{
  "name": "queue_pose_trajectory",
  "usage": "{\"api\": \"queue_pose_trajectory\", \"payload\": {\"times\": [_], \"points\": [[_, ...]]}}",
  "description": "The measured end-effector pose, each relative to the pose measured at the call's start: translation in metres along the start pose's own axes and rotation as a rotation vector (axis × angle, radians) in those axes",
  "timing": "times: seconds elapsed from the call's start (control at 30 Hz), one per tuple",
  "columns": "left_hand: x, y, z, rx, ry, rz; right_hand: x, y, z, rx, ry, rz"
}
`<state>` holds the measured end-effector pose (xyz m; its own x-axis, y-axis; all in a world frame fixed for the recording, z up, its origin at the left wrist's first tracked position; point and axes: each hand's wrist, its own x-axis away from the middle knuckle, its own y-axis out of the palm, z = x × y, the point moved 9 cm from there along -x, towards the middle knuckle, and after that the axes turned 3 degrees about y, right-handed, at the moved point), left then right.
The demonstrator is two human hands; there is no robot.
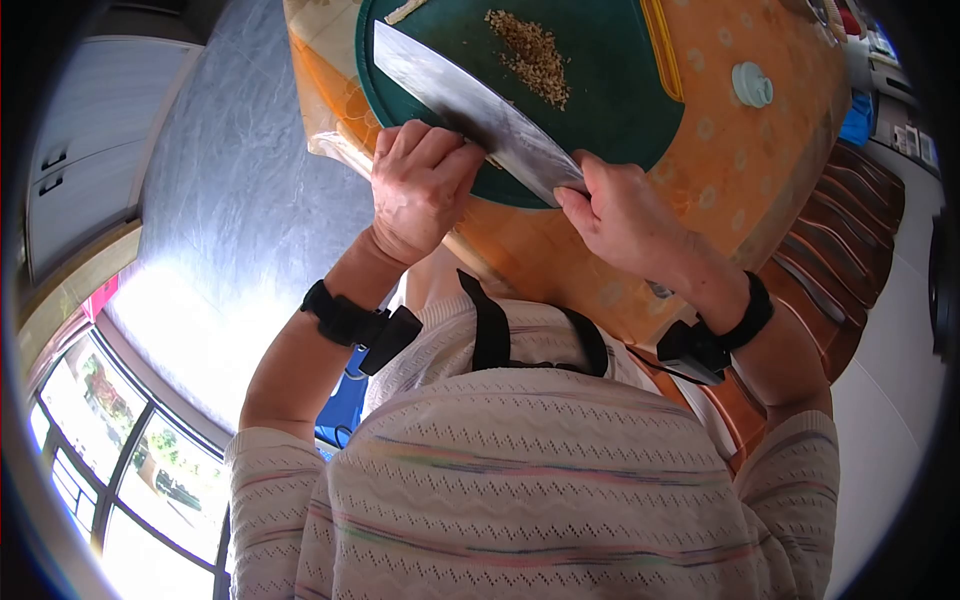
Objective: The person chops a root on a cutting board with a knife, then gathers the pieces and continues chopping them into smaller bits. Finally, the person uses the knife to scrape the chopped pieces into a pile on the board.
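Note:
A wide metal knife lies slantwise over the dark green cutting board. My right hand is closed around the handle end of the knife. Close to the near side of the blade, my left hand is curled with its fingers bent over the board's edge; what its fingers hold is hidden, apart from a small pale bit by the fingertips. Beyond the blade sits a pile of finely chopped brown bits. A pale strip rests at the board's far left edge.
The board is on a table with an orange patterned cover. A pale green cap-like object stands to the right, and a yellow handle or frame lies along the board. A brown slatted seat is at the right.

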<state>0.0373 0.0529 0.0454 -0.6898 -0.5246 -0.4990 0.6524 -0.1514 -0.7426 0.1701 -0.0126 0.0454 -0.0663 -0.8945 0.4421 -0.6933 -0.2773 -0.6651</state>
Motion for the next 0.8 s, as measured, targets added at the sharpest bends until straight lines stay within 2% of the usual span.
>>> {"api": "queue_pose_trajectory", "payload": {"times": [0.37, 0.53, 0.8], "points": [[0.001, 0.002, -0.001, 0.014, -0.002, 0.001, -0.001, 0.0, -0.001, 0.012, 0.028, -0.016], [0.0, 0.001, 0.0, 0.012, 0.004, -0.001, -0.003, 0.002, -0.004, 0.025, 0.132, -0.103], [-0.013, -0.01, 0.0, 0.027, 0.004, -0.03, 0.001, 0.008, -0.004, 0.022, 0.093, -0.071]]}}
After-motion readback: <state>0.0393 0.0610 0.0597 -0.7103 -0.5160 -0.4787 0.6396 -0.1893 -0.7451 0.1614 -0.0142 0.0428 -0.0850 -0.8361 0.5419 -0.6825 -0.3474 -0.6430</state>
